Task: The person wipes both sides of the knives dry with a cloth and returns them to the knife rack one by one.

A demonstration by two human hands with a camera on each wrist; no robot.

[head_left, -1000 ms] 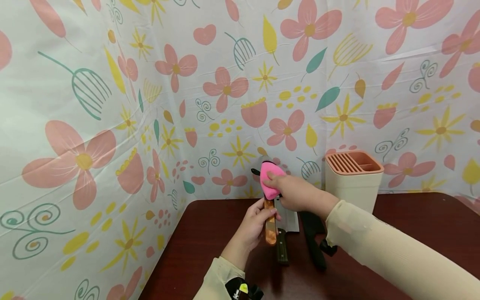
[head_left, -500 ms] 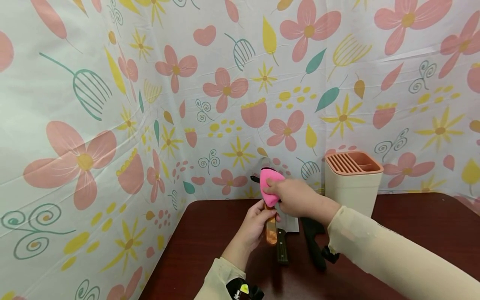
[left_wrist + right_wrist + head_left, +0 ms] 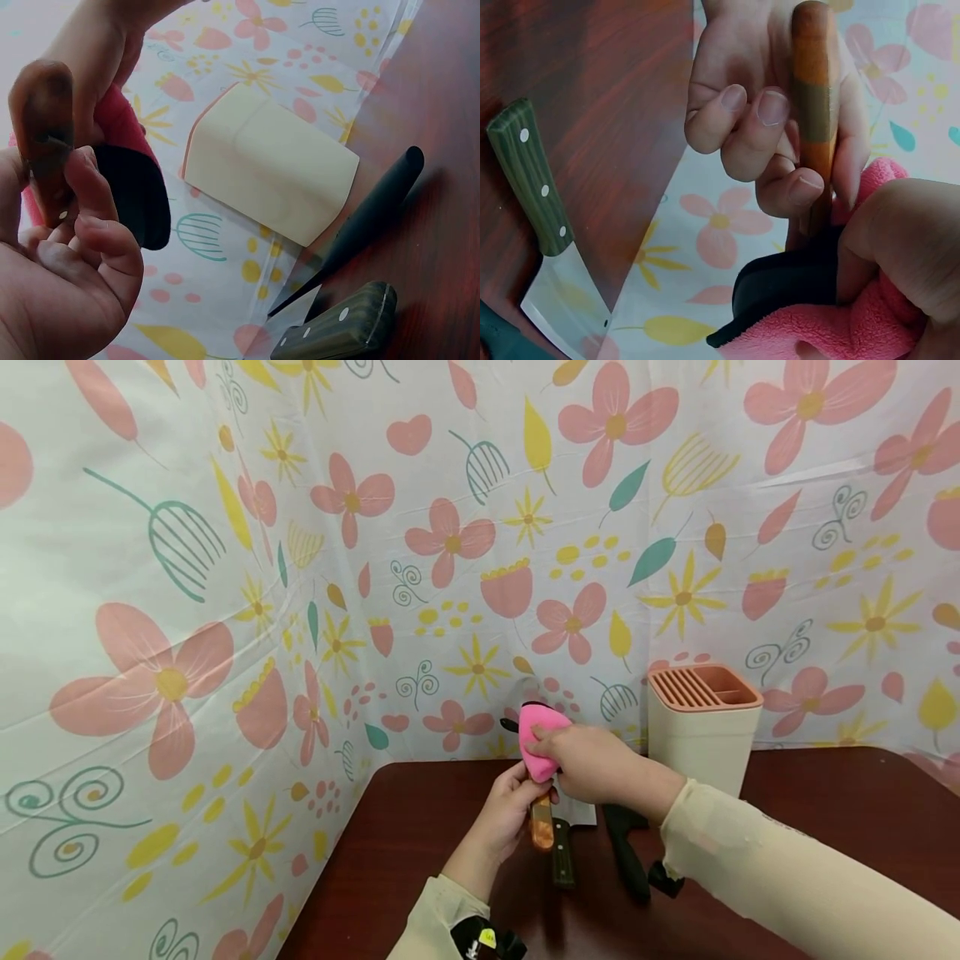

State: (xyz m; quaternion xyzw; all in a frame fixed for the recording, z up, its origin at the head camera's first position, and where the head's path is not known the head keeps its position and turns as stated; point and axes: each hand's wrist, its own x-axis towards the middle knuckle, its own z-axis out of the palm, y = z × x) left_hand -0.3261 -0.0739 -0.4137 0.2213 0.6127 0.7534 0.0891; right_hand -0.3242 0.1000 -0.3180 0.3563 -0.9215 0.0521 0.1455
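Observation:
In the head view my left hand (image 3: 498,814) grips the orange-brown wooden handle (image 3: 542,828) of a knife held up over the table, blade pointing away. My right hand (image 3: 603,766) pinches a pink cloth (image 3: 538,735) folded around the blade just above the handle. In the right wrist view part of the dark blade (image 3: 787,281) shows beside the cloth; most of it is covered. Curled fingers of the left hand (image 3: 75,292) surround the handle in the left wrist view. Beneath the hands lies a cleaver with a green-black riveted handle (image 3: 562,853).
A black knife (image 3: 630,864) lies right of the cleaver, partly under my right forearm. Behind it stands a cream knife block (image 3: 701,752) with an orange slotted top. Flower-patterned cloth (image 3: 450,610) hangs behind and left of the dark red table (image 3: 405,852).
My right hand and the pink cloth have slid down along the blade towards the handle. The left hand keeps its grip on the knife in nearly the same place.

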